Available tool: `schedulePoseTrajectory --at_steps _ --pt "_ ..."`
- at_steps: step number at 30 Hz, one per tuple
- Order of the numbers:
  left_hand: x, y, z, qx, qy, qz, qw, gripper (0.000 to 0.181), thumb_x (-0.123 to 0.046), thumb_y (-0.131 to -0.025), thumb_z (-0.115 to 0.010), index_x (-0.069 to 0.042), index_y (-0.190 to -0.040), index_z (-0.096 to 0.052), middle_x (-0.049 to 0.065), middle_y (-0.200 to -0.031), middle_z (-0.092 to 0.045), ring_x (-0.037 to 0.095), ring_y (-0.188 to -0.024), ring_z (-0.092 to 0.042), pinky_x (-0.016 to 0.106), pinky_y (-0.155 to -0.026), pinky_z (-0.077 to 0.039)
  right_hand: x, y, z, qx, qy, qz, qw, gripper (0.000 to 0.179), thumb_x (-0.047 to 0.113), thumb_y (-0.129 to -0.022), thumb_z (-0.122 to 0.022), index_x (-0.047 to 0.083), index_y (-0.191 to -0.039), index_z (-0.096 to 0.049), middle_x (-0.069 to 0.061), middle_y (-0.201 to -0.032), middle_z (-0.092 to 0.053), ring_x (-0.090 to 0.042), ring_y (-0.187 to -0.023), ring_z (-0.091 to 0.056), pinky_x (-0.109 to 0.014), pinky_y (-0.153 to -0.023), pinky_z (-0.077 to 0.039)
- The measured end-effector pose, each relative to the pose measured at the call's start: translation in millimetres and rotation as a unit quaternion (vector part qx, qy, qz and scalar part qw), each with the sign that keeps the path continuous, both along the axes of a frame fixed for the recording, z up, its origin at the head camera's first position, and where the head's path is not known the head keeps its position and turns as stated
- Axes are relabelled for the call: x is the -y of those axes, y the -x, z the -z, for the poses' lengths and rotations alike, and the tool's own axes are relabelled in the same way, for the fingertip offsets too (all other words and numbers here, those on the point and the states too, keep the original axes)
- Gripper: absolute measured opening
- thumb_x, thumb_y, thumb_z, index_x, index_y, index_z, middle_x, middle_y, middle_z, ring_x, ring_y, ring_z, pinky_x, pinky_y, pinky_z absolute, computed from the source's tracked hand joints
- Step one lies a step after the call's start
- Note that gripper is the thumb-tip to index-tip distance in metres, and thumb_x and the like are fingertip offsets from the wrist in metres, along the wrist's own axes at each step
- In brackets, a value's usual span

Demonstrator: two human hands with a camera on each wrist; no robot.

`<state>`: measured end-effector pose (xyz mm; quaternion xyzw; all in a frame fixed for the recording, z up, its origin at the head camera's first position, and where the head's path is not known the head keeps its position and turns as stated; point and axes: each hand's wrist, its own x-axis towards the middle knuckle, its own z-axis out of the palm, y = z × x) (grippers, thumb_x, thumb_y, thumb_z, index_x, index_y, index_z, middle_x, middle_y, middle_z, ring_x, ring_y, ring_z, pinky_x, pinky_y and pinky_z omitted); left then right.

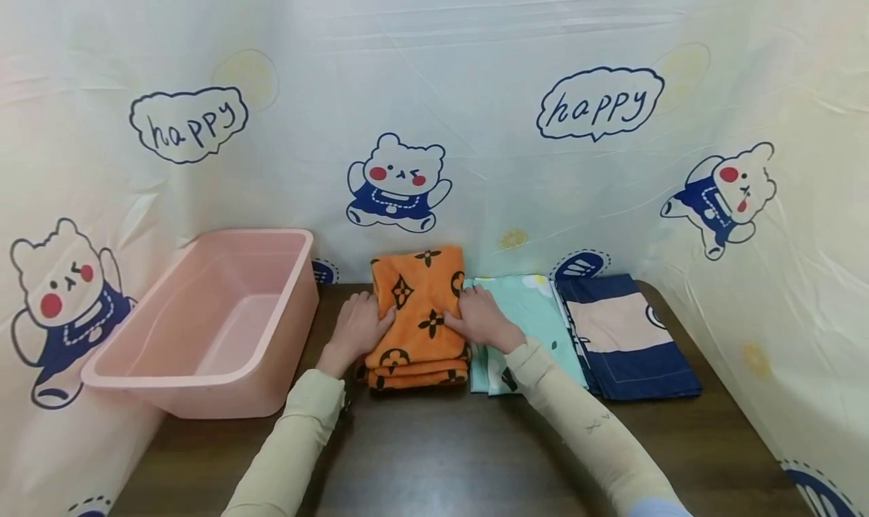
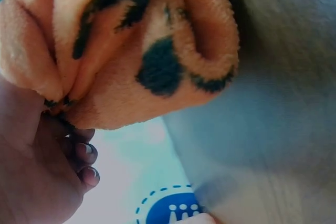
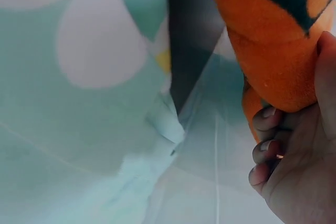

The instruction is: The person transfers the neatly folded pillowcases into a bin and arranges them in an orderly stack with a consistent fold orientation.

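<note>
On the dark wooden bench (image 1: 421, 456), a person's left grip (image 1: 356, 324) and right grip (image 1: 487, 317) hold the two sides of a folded orange cloth (image 1: 410, 317) with black flower motifs, thumbs on its front. To the left stands an open pink tub (image 1: 224, 400); to the right lie a folded mint-green cloth (image 1: 532, 313), partly behind the right arm, and a folded navy-and-pink cloth (image 1: 611, 321) beside it. On the far side hangs a pale sheet (image 1: 475, 64) printed with cartoon bears and "happy" in speech bubbles.

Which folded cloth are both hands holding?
The orange cloth, patterned in black; the mint cloth and the navy and pink cloth lie unheld to its right.
</note>
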<state>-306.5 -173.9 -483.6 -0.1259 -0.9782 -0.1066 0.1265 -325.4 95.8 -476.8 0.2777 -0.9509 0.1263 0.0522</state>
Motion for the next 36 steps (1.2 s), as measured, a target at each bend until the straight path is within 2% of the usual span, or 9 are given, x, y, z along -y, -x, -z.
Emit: schedulePoseTrajectory --at_steps 7,13,20,25,36 --pt "-0.4 -4.8 -11.8 -0.001 0.011 -0.021 0.9997 0.052 -0.044 -0.104 -0.047 -0.008 -0.068 -0.054 0.014 -0.078 -0.056 0.034 -0.075 -0.052 0.045 -0.07 -0.044 0.5 -3.4 -10.5 -0.024 0.011 0.004 0.9996 0.047 0.04 -0.105 -0.046 0.009 -0.072 -0.056 -0.012 -0.084 -0.056 -0.028 -0.076 -0.041 -0.037 -0.072 -0.036" --pt "-2.1 -7.3 -17.5 -0.012 0.006 -0.018 0.9997 0.051 -0.044 -0.104 -0.048 -0.008 -0.068 -0.053 0.014 -0.079 -0.057 0.034 -0.077 -0.052 0.045 -0.072 -0.043 -1.1 -3.8 -16.0 -0.04 0.008 -0.001 0.9992 0.045 0.039 -0.106 -0.045 0.008 -0.075 -0.056 -0.01 -0.077 -0.052 -0.027 -0.074 -0.042 -0.039 -0.075 -0.039" --pt "-5.4 -6.2 -26.9 -0.032 0.0 -0.012 0.9994 0.051 -0.044 -0.104 -0.048 -0.007 -0.07 -0.055 0.017 -0.083 -0.061 0.037 -0.08 -0.055 0.046 -0.074 -0.044 -5.1 -1.5 -25.0 -0.06 0.009 -0.004 0.9981 0.047 0.04 -0.106 -0.047 0.011 -0.069 -0.052 -0.007 -0.072 -0.052 -0.025 -0.071 -0.045 -0.039 -0.075 -0.04" --pt "-6.0 -6.3 -36.5 -0.04 0.016 -0.011 0.999 0.053 -0.044 -0.104 -0.049 -0.007 -0.066 -0.053 0.016 -0.078 -0.059 0.037 -0.078 -0.056 0.045 -0.072 -0.045 -6.0 -3.6 -33.1 -0.058 0.017 -0.008 0.9981 0.048 0.039 -0.105 -0.048 0.01 -0.066 -0.052 -0.008 -0.073 -0.052 -0.026 -0.07 -0.043 -0.038 -0.074 -0.039" --pt "-10.3 -7.1 -52.8 -0.012 0.031 -0.012 0.9994 0.056 -0.046 -0.104 -0.047 -0.006 -0.065 -0.053 0.015 -0.078 -0.056 0.035 -0.078 -0.053 0.043 -0.072 -0.042 -9.8 -9.1 -45.2 -0.05 0.024 -0.005 0.9985 0.052 0.038 -0.105 -0.048 0.01 -0.061 -0.048 -0.007 -0.066 -0.046 -0.026 -0.068 -0.04 -0.035 -0.072 -0.035"
